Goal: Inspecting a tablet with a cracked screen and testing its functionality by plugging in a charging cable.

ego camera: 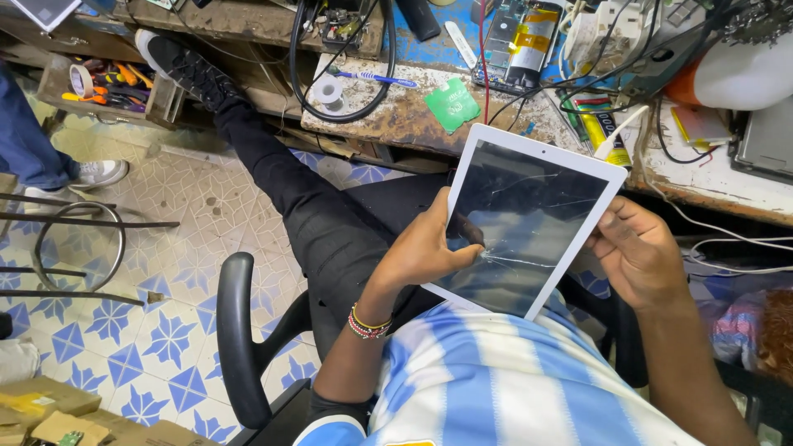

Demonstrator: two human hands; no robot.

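A: What is held there?

B: A flat white-framed tablet [529, 219] with a dark glossy glass face, rectangular with rounded corners. Cracks spread in fine pale lines from a point near its lower left edge. It is tilted over the person's lap, just near of the workbench [396, 111].

A: And the hands?

B: The left hand [425, 248] grips the tablet's left edge, fingers curled round the frame and the thumb pressed on the glass beside the crack. The right hand [636, 252] clasps the right edge, fingers bent against the frame. A beaded bracelet [368, 324] circles the left wrist.

A: The bench surface?

B: Rough, chipped and rust-brown with worn blue paint. On it lie a coil of black cable [343, 78], a toothbrush [376, 78] with a blue and white handle, a green square card [452, 103], and further off an opened phone [520, 41] showing its innards.

A: Below?

B: Tiled floor [165, 289], pale with blue star patterns. A black padded chair arm [235, 339] curves at near left. The shirt [496, 380] is soft, striped light blue and white.
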